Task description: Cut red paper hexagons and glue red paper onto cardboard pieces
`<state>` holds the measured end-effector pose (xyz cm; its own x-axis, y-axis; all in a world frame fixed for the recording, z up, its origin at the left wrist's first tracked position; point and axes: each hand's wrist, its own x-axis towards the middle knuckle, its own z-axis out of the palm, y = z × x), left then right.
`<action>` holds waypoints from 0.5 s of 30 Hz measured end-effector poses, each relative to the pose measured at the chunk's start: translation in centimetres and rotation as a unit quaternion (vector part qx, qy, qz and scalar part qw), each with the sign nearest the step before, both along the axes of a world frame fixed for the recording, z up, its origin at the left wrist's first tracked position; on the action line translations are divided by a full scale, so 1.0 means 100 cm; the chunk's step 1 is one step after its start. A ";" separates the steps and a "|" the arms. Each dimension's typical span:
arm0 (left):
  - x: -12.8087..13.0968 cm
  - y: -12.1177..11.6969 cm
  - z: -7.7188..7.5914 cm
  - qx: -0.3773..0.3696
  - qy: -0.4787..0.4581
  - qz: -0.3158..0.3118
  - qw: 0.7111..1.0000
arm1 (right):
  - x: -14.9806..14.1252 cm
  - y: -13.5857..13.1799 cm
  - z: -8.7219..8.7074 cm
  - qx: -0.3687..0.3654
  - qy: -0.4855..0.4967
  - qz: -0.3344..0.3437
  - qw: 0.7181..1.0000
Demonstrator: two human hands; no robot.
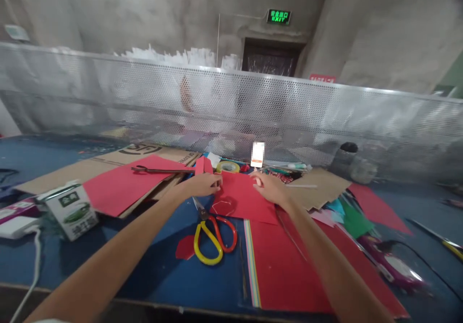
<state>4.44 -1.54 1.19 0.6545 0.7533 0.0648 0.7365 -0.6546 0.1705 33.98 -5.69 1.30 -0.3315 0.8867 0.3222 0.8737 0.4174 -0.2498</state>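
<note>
Both of my arms reach forward over a blue table (152,270). My left hand (205,184) pinches the far left edge of a red paper sheet (240,200), fingers closed on it. At the sheet's far right edge, my right hand (269,188) grips it too, with the fingers curled. White drawn outlines show on the sheet. Scissors with yellow and red handles (213,236) lie just below my left hand. A small red paper cutout (185,247) lies beside the scissors.
A stack of coloured paper topped with red (285,270) lies under my right forearm. Cardboard (108,163) with a large red sheet (123,188) and dark scissors (159,170) is at left, near a small carton (72,211). Yellow tape roll (227,166), perforated metal screen (325,115), purple glue gun (390,265).
</note>
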 end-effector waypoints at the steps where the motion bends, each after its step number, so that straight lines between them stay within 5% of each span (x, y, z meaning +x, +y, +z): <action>1: 0.000 -0.003 -0.004 0.021 0.010 0.008 1.000 | 0.006 0.001 -0.004 0.004 0.020 0.007 1.000; 6: -0.006 -0.016 -0.019 0.066 0.028 0.038 0.997 | 0.034 0.005 -0.026 -0.012 0.072 -0.009 0.997; 15: -0.013 -0.018 -0.018 0.062 0.021 -0.007 0.998 | 0.055 0.006 -0.036 -0.023 0.065 0.020 0.997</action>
